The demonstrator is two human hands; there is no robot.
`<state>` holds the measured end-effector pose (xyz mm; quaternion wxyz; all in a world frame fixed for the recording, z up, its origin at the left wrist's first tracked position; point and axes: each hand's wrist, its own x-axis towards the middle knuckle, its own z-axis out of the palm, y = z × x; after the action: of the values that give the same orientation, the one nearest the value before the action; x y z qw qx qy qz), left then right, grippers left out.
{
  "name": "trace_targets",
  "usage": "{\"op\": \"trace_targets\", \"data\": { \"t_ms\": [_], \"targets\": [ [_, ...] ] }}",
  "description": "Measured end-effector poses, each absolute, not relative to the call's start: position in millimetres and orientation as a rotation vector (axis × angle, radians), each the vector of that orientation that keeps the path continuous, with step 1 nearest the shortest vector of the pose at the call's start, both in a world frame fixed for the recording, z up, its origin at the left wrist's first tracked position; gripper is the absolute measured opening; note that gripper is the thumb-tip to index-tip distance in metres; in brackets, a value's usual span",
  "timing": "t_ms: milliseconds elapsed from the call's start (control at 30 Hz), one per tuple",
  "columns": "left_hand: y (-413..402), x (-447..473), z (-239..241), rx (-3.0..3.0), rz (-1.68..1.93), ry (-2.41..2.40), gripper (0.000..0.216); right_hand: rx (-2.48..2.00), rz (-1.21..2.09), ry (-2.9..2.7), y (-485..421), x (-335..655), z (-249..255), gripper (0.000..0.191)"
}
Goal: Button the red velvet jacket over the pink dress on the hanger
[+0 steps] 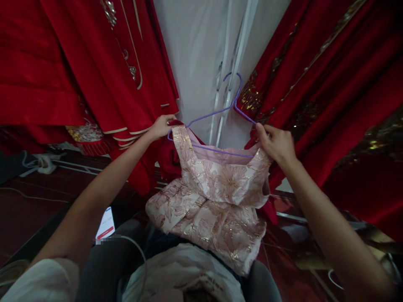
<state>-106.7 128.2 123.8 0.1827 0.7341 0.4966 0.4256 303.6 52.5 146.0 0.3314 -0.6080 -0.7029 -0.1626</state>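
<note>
A sleeveless pink and cream floral brocade dress (226,184) with gold threads hangs on a thin purple hanger (210,113) in front of me. The hanger's hook points up and away. My left hand (163,126) is closed at the left shoulder strap, beside the hanger's left end. At the right shoulder, my right hand (278,142) is closed on the hanger's arm with the strap under its fingers. The skirt of the dress spreads over my lap. My fingertips are partly hidden on both sides.
Red garments with sequins and trim hang at the left (103,84) and right (330,96). A pale panel with white metal posts (220,96) stands between them. A lit phone (106,223) with a cable lies by my left thigh. Rack bars cross the dark red floor.
</note>
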Motion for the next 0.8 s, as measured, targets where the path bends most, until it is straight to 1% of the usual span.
{"op": "trace_targets", "data": {
  "t_ms": [100, 200, 267, 333, 400, 533, 633, 700, 800],
  "targets": [
    [128, -96, 142, 1.915, 1.354, 1.615, 0.025, -1.626, -0.5, -1.796, 42, 302, 154, 0.056],
    [114, -87, 152, 1.945, 1.396, 1.815, 0.025, -1.652, -0.58, -1.738, 31, 296, 158, 0.059],
    [102, -81, 156, 2.017, 1.302, 1.916, 0.026, -1.649, -0.584, -1.73, 23, 290, 159, 0.061],
    [92, -71, 160, 2.081, 1.151, 1.916, 0.027, -1.641, -0.568, -1.725, 16, 285, 160, 0.061],
    [87, -56, 167, 2.139, 1.098, 1.803, 0.025, -1.634, -0.549, -1.718, 10, 280, 162, 0.06],
    [79, -15, 186, 2.171, 1.357, 1.42, 0.018, -1.656, -0.547, -1.74, 0, 271, 169, 0.057],
    [64, 14, 197, 2.178, 1.471, 1.144, 0.02, -1.699, -0.511, -1.771, 0, 265, 170, 0.057],
    [55, 25, 199, 2.215, 1.446, 1.028, 0.023, -1.69, -0.452, -1.776, 4, 262, 166, 0.058],
    [53, 22, 196, 2.338, 1.29, 0.977, 0.026, -1.555, -0.34, -1.807, 16, 262, 158, 0.056]
  ]
}}
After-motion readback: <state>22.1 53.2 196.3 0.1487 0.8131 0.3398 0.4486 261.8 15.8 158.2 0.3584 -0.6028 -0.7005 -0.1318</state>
